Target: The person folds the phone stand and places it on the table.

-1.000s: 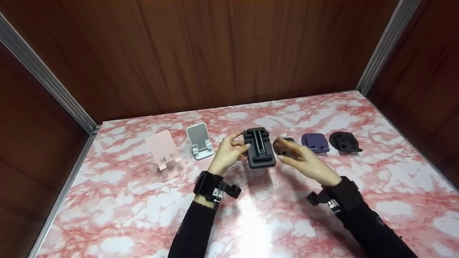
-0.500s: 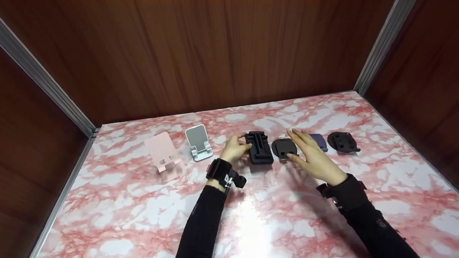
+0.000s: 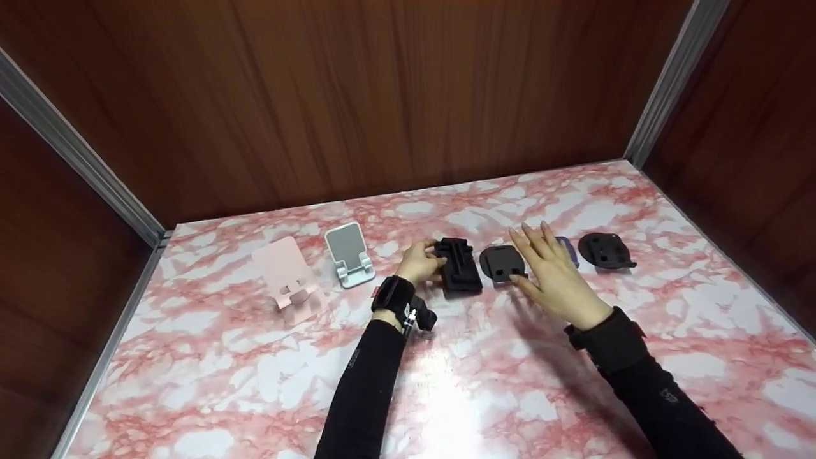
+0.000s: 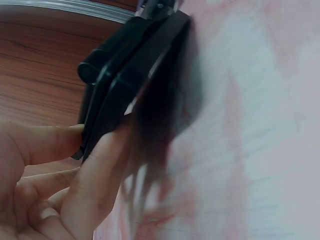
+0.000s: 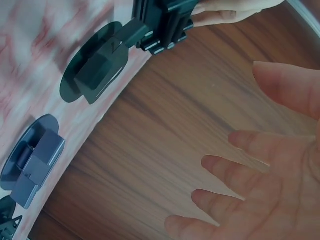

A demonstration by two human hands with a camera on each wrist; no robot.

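Note:
My left hand (image 3: pixel 419 262) pinches a black folded phone stand (image 3: pixel 460 268) by its left edge, thumb on one face and fingers on the other. In the left wrist view the stand (image 4: pixel 125 70) is tilted close over the tabletop, its dark shadow beside it. My right hand (image 3: pixel 558 280) is held flat with fingers spread and nothing in it. Below and left of its fingers is a dark grey phone stand (image 3: pixel 502 262) with a round base. A purple phone stand (image 3: pixel 566 248) is mostly hidden behind the right hand; its round base and folded arm (image 5: pixel 35 155) show in the right wrist view.
A pink phone stand (image 3: pixel 287 268) and a white one with a grey face (image 3: pixel 347 248) stand at the left. Another black round-based stand (image 3: pixel 605 250) lies at the right end of the row. The marbled tabletop (image 3: pixel 255 382) meets brown wooden panels (image 3: pixel 408 95) at back and sides.
My left hand has lowered the black phone stand toward the tabletop. The right hand has moved right, away from it, and its fingers have spread.

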